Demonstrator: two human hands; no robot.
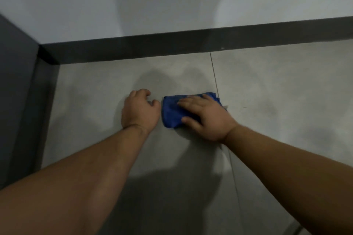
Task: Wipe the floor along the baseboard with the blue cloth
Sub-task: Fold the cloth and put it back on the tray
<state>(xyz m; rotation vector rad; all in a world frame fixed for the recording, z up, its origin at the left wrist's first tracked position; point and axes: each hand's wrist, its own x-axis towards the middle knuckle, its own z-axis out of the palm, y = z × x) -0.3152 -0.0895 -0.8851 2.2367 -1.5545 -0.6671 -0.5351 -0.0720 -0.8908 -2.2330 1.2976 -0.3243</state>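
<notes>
A crumpled blue cloth (171,110) lies on the grey tiled floor (277,86), a short way in front of the dark baseboard (172,46). My right hand (206,116) presses flat on the cloth, fingers spread over its right half and thumb at its near edge. Just left of the cloth, my left hand (140,109) rests on the floor with its fingers curled under, holding nothing. Part of the cloth is hidden beneath my right palm.
A white wall (172,0) rises above the baseboard. A dark grey panel or door frame (17,86) closes off the left side, forming a corner. A tile joint (214,74) runs from the baseboard towards me, past the cloth's right edge.
</notes>
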